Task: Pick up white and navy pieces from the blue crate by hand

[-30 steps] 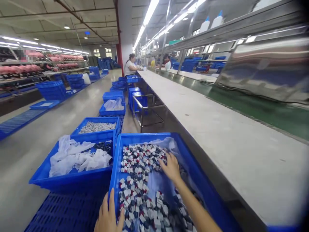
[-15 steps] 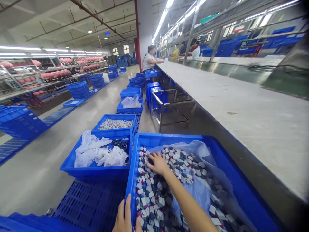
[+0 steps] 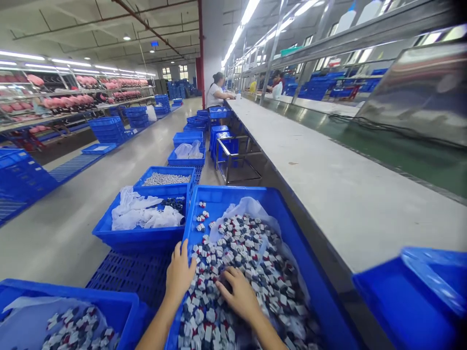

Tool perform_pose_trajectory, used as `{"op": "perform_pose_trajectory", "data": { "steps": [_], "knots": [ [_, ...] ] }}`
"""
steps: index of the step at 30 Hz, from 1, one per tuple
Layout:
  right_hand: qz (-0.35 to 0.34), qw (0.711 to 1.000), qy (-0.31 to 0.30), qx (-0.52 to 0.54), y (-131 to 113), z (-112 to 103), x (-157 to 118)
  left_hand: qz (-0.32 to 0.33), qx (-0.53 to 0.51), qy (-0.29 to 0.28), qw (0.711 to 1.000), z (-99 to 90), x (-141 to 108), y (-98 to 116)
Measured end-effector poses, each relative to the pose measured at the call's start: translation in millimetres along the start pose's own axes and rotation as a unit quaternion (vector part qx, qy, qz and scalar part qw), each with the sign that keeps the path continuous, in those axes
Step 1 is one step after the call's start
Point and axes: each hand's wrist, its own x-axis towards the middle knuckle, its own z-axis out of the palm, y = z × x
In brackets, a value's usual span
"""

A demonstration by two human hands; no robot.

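Observation:
A large blue plastic bin [image 3: 233,192] stands before me, lined partly with a clear plastic bag [image 3: 251,206]. Many small blocky pieces [image 3: 211,330], white-grey, dark and red, fill it. My left hand [image 3: 179,274] lies over the bin's left rim, thumb on the inner side and fingers along the edge. Among the pieces in the middle of the bin is my right hand [image 3: 239,294], palm down, with thumb and fingers apart and bent. Its fingertips touch the pieces and are partly hidden; no piece shows clearly held.
Left of the bin stand a blue bin with white plastic bags [image 3: 140,233] and one of small pale pieces [image 3: 166,179]. Another bin [image 3: 124,296] of blocky pieces is lower left. A long white table [image 3: 310,184] runs along the right, a blue bin [image 3: 397,291] at its near end. A person [image 3: 217,92] sits farther back.
My right hand has drawn back toward me from the bin's far left part. Pieces there have thinned and lie heaped nearer the middle. My left hand is farther forward on the rim; the view has shifted.

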Motion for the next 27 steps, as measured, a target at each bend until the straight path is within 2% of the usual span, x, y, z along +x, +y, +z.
{"op": "perform_pose_trajectory", "data": {
  "steps": [3,6,8,10,12,15,18,21,24,27],
  "knots": [
    [0.003,1.0,0.007,0.004,-6.1,0.8,-32.5,0.058,0.008,0.015,0.998,-7.5,-10.5,6.5],
    [0.074,0.996,0.051,-0.008,4.3,0.8,-37.0,0.128,0.007,-0.017,0.992,-0.1,-35.0,18.9],
    [0.151,0.984,0.088,-0.019,18.7,-0.3,-27.7,0.114,0.007,-0.038,0.993,15.7,-57.0,28.3],
    [0.186,0.978,0.091,-0.023,32.2,-2.1,-17.8,0.042,0.009,-0.044,0.998,34.9,-76.2,34.8],
    [0.181,0.98,0.074,-0.025,39.3,-4.1,-13.8,-0.011,0.007,-0.059,0.998,50.0,-86.0,36.2],
    [0.145,0.989,0.028,-0.025,37.3,-5.7,-19.1,-0.017,-0.008,-0.099,0.995,56.7,-81.5,30.0],
    [0.136,0.99,-0.025,-0.026,29.8,-4.3,-23.6,-0.001,-0.026,-0.137,0.99,51.7,-69.2,22.5],
    [0.16,0.985,-0.053,-0.029,24.7,-0.7,-21.7,0.01,-0.04,-0.154,0.987,46.8,-66.6,21.1],
    [0.161,0.984,-0.078,-0.021,22.4,2.0,-26.5,0.036,-0.062,-0.16,0.985,42.8,-76.1,24.0],
    [0.142,0.984,-0.112,0.001,21.6,3.5,-43.6,0.071,-0.097,-0.179,0.976,38.6,-91.6,27.3]
  ]
}}
